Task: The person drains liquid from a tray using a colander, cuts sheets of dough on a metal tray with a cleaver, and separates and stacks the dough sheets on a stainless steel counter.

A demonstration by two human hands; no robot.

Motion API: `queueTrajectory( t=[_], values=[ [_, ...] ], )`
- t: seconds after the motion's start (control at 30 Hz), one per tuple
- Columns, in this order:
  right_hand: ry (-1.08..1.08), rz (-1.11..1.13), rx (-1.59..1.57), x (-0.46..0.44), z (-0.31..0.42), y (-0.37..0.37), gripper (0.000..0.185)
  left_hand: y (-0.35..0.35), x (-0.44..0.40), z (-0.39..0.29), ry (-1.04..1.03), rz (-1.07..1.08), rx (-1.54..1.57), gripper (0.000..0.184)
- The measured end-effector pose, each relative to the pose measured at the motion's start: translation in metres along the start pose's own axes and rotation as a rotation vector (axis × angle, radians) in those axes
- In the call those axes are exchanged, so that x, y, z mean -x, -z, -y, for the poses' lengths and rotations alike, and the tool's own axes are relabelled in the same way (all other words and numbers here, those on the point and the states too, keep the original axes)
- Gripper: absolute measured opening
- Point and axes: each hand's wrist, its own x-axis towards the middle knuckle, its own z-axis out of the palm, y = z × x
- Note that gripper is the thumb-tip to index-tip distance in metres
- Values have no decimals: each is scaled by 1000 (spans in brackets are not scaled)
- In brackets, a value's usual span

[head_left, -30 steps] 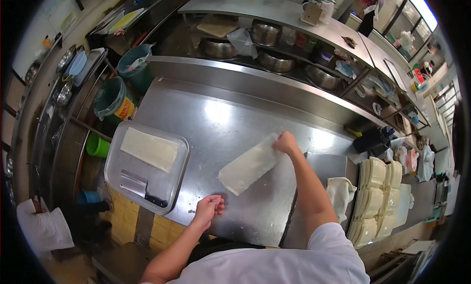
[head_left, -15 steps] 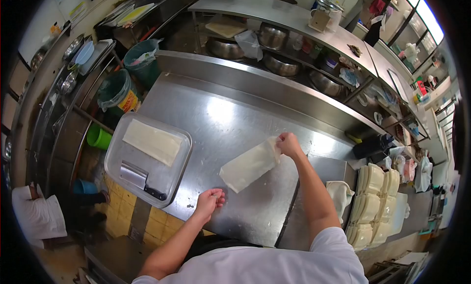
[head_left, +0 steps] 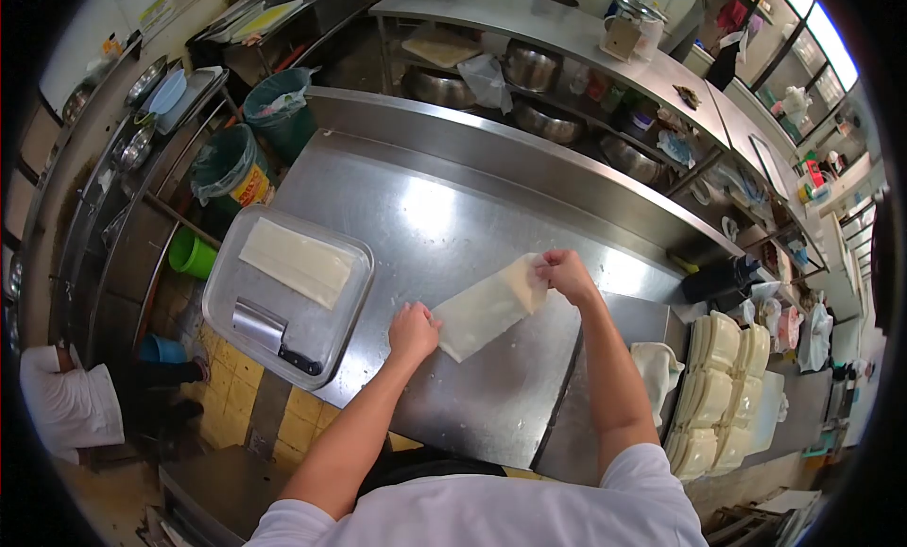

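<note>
A thin, pale rectangular dough sheet (head_left: 487,309) lies slanted over the steel table, its right end lifted. My right hand (head_left: 567,275) pinches that far right end between thumb and fingers. At the opposite end, my left hand (head_left: 413,332) is closed on the sheet's left edge, its fingertips partly hidden. To the left, a shallow tray (head_left: 364,273) holds a flat pale stack of similar sheets (head_left: 298,261). In the same tray lies a cleaver (head_left: 260,325) with a black handle.
White foam containers (head_left: 710,391) are stacked at the right, beside a folded pale cloth (head_left: 655,372). A black bottle (head_left: 720,279) stands near the table's back right. Lined bins (head_left: 227,164) and a green bucket (head_left: 192,254) are beyond the tray. Another person (head_left: 71,401) is at lower left.
My left hand has moved up and forward from beside the sheet onto its left edge. My right hand keeps its pinch on the other end.
</note>
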Motion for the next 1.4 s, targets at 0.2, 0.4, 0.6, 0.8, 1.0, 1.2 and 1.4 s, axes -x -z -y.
queueTrajectory(
  t=[0.2, 0.4, 0.6, 0.8, 1.0, 1.2, 1.4],
  values=[
    [34, -24, -86, 8, -5, 2, 16, -9, -3, 5, -10, -61, 87, 30],
    [37, -28, -131, 24, 8, 1, 12, -8, -3, 0, 78, 54, 29, 27],
    [37, -13, -212, 28, 6, 1, 12, -22, 4, -4, -4, -47, 523, 28],
    [0, -14, -290, 50, 29, -2, 13, -74, -5, 5, 239, -161, 926, 29],
    [-30, -76, -354, 68, 33, -6, 14, -68, 10, -10, 191, -253, 728, 29],
    [-22, -144, -457, 94, 44, -14, 15, -35, 16, -13, -80, -327, 583, 25],
    [10, -241, -469, 137, 75, -42, 17, -25, 3, -3, -169, -374, 663, 24]
  ],
)
